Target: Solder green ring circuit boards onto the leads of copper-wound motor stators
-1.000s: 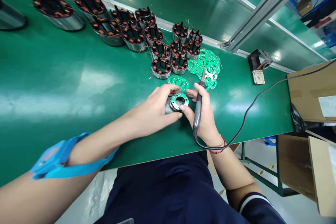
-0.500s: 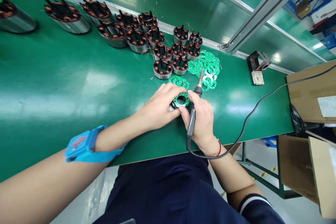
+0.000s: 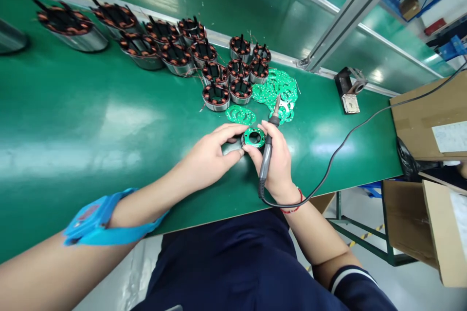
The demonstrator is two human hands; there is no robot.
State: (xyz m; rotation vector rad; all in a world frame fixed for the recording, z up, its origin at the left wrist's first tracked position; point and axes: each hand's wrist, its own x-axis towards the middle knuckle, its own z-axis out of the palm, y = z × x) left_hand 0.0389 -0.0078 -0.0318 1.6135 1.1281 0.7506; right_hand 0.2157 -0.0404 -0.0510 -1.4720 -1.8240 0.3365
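My right hand (image 3: 279,163) holds a soldering iron (image 3: 265,160), tip pointing up and away from me. Its thumb and fingertips also rest against a small motor stator topped by a green ring-shaped circuit board (image 3: 254,138). On the left side of that stator is my left hand (image 3: 204,158), its thumb and fingers apart, with the tips at the stator's edge. Most of the stator's side is hidden under the board and by the fingers. Just beyond lie a few loose green ring boards (image 3: 241,114).
A heap of green ring boards (image 3: 279,86) lies farther back. Several copper-wound stators (image 3: 216,97) stand to its left along the bench (image 3: 127,121). A soldering iron stand (image 3: 348,90) is at back right. The iron's black cable (image 3: 339,143) runs right past a cardboard box (image 3: 426,121).
My left hand has drawn back slightly to the left, its fingers loosening from around the stator. My right hand keeps the iron and stays at the board. The view has shifted a little right.
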